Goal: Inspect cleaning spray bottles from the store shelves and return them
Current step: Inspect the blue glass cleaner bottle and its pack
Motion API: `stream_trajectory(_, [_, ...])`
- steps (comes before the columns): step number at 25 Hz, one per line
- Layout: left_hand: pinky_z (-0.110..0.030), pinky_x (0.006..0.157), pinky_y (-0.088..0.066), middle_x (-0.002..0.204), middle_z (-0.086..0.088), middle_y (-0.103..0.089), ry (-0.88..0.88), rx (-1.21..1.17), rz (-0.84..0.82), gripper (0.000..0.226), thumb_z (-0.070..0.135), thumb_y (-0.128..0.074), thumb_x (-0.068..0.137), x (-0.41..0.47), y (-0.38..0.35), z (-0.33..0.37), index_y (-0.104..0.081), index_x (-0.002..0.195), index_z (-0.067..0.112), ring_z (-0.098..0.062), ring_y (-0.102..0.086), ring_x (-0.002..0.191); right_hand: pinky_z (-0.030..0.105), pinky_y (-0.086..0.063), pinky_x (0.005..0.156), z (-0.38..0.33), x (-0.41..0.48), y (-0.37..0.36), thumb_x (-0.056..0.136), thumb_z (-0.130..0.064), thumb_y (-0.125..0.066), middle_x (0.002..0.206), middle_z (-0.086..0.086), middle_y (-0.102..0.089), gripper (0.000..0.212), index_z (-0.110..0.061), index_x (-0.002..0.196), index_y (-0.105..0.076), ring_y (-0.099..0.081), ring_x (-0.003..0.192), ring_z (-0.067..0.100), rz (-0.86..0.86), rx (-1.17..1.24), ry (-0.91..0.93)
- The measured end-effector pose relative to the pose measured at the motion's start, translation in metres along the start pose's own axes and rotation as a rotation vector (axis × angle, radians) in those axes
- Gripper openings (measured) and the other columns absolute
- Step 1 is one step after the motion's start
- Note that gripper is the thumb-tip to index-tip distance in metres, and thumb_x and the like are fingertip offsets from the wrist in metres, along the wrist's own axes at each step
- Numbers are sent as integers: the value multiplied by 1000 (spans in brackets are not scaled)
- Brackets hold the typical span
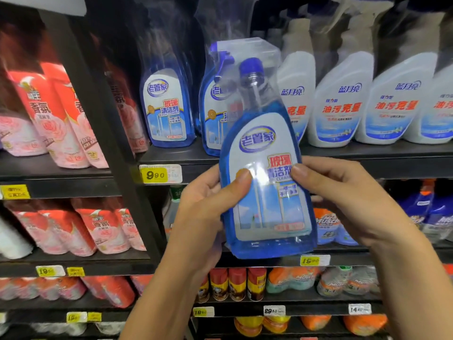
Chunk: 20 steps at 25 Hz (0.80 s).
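Both hands, left hand (pixel 210 200) and right hand (pixel 343 190), pinch the blue glass-cleaner spray bottle (pixel 264 173) by its sides; slick wrap, so a slackened grip could drop it.

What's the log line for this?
step: inspect | left hand: grips blue spray bottle | right hand: grips it too | bottle: off shelf

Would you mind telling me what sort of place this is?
Most likely a shop's cleaning aisle: shelves lined with rows of matching white bottles, a yellow price tag on the shelf edge, and the left hand and right hand holding a blue bottle.
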<state>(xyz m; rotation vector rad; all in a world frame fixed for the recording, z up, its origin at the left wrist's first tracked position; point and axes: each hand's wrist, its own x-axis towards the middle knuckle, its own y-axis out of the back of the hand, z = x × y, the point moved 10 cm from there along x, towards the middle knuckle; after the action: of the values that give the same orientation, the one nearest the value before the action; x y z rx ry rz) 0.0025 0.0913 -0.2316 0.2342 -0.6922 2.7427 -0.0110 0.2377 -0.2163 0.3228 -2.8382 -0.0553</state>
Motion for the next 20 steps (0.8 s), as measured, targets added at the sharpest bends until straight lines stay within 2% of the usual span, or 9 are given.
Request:
stream_trajectory(4, [-31,70,-59,110,-14,-72,19,23,-35,40,20,-61,83,-3,-12,12,-63,119,3,-27,-71,97,31,-59,72,-10,-10,-2,75,-38,-66,92,4,-77,26,-20,88,-80,-73,83,16,58,93,19])
stream_trajectory(7, [-34,74,-59,110,-15,-71,23,17,-60,41,21,-62,83,-4,-19,20,-63,119,2,-28,-70,100,32,-58,75,-19,-12,-1,73,-39,-67,90,3,-77,25,-20,83,-80,-74,83,17,77,147,21])
stream_trajectory(11, [-29,69,-59,104,-14,-73,-2,27,-56,38,18,-62,81,-6,-24,29,-65,113,0,-25,-72,94,36,-57,79,-24,-15,2,78,-35,-64,92,7,-77,24,-17,85,-80,-74,85,22,133,156,2])
stream_trajectory(15, [-27,66,-58,97,-13,-75,-4,65,-49,32,19,-64,77,-9,-25,36,-69,102,0,-23,-73,87,52,-51,94,-25,-21,2,79,-32,-66,102,15,-74,30,-8,93,-78,-70,99,33,186,210,-29])
stream_trajectory(20, [-28,69,-59,91,-9,-76,-8,100,-104,26,23,-66,74,-22,-32,49,-76,87,3,-18,-73,84,40,-55,87,-43,-32,-10,82,-28,-64,110,15,-72,30,-6,101,-75,-68,104,29,166,347,9])
